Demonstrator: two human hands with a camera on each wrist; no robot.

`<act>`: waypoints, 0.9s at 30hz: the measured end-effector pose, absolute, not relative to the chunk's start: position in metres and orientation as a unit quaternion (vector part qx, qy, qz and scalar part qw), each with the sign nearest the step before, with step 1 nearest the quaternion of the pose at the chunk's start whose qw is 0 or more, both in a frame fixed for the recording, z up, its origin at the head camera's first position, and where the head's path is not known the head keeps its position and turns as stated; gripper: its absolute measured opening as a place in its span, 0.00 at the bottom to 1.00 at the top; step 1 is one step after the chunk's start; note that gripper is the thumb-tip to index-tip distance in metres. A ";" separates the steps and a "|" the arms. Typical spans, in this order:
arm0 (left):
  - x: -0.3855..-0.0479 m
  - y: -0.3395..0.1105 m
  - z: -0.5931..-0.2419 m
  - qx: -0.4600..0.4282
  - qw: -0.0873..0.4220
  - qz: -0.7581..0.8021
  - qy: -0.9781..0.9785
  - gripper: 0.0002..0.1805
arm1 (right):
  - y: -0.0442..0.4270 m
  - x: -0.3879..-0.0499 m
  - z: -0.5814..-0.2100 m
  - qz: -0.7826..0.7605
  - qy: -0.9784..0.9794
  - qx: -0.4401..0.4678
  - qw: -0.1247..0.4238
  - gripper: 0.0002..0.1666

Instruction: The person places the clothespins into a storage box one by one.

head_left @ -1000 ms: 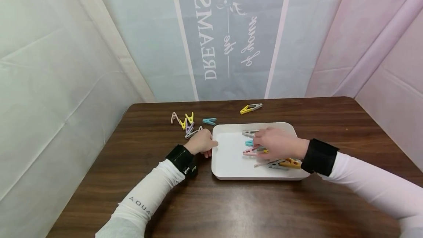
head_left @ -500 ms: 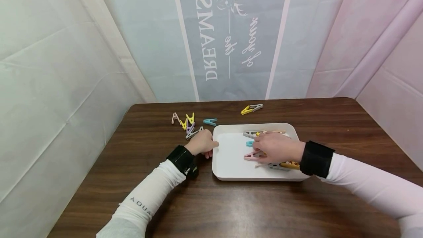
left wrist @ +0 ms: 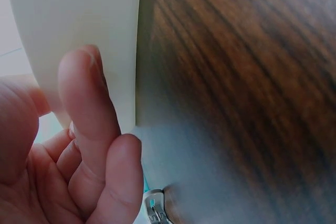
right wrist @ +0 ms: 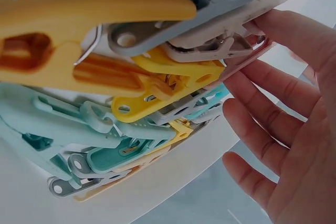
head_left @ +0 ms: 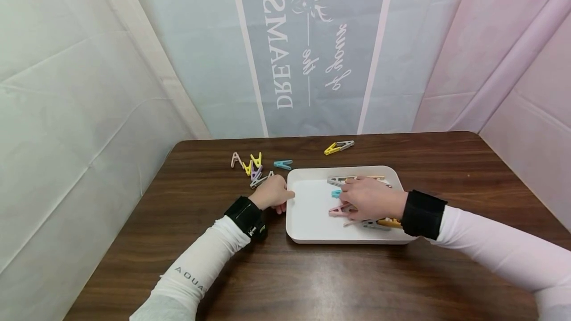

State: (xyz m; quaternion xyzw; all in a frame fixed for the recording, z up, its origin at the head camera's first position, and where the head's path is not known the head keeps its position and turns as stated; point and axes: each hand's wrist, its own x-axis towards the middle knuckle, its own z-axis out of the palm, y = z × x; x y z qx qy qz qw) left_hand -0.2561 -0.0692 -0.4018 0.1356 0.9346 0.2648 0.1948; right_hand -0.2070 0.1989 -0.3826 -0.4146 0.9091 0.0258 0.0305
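In the head view my left hand [head_left: 273, 192] pinches the left wall of a white tray [head_left: 308, 224], thumb over the rim, fingers curled outside. My right hand [head_left: 370, 198] is over plastic clothespins in the tray's right half. Its fairly straight fingers touch their ends in the right wrist view, the thumb against a pale pink clothespin [right wrist: 220, 40]. An orange one [right wrist: 100, 14], a yellow one [right wrist: 189, 87] and a teal one [right wrist: 58, 119] lie bunched there. From under the hand stick out a pink clothespin [head_left: 337, 212], a blue one [head_left: 336, 194] and a grey one [head_left: 335, 182].
Left of the tray, a pink clothespin [head_left: 236, 159], yellow ones [head_left: 256, 159], a purple one [head_left: 256, 173] and a grey one [head_left: 259, 181] lie on the wooden table [head_left: 339, 281]. A blue one [head_left: 283, 164] and a yellow-grey one [head_left: 339, 147] lie behind it.
My right hand has shifted slightly within the tray, uncovering more of the clothespins along the far wall. The pink clothespin has moved a little nearer the front. The left hand stays on the rim.
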 end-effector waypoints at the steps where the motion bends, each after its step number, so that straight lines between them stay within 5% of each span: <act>1: -0.256 -0.069 -0.402 0.136 0.195 0.265 0.934 0.22 | 0.199 -0.207 -0.383 0.025 0.909 -0.414 0.031 0.14; 27: -0.258 -0.070 -0.400 0.147 0.197 0.265 0.932 0.23 | 0.205 -0.211 -0.359 -0.005 0.918 -0.394 0.033 0.14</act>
